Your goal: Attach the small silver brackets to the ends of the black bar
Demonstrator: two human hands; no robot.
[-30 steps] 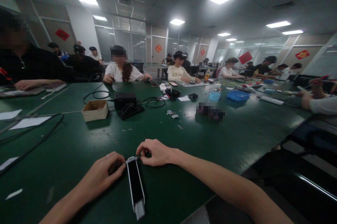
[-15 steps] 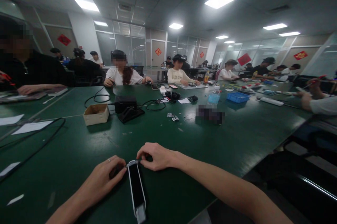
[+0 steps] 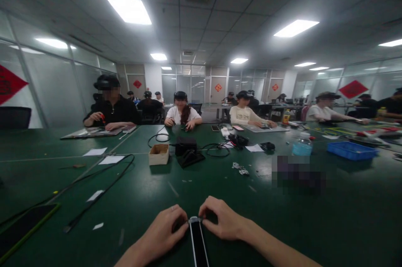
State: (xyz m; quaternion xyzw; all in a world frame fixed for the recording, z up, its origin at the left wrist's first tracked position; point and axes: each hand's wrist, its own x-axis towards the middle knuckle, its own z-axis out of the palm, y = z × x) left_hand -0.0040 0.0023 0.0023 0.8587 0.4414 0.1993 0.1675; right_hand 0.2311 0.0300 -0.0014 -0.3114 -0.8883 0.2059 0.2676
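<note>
In the head view, a long narrow device (image 3: 198,245) with a dark flat face and a pale frame lies on the green table (image 3: 264,216), running towards me. Its near end is cut off by the bottom of the picture. At its far end is a small grey end piece (image 3: 194,219). My left hand (image 3: 165,227), a ring on one finger, is closed with thumb and fingertips at the left side of that end. My right hand (image 3: 221,219) pinches at the right side of it. What exactly lies between the fingertips is too small to make out.
Ahead are a small cardboard box (image 3: 158,158), a black box-shaped device (image 3: 186,146), small metal parts (image 3: 241,169), a bottle of blue liquid (image 3: 302,145) and a blue tray (image 3: 351,151). A black cable (image 3: 106,183) and paper slips lie left. Several people sit across the table.
The camera view has turned left and tilted up, so the scene sits further right and the device's near end has left the picture. Both hands stay at its far end.
</note>
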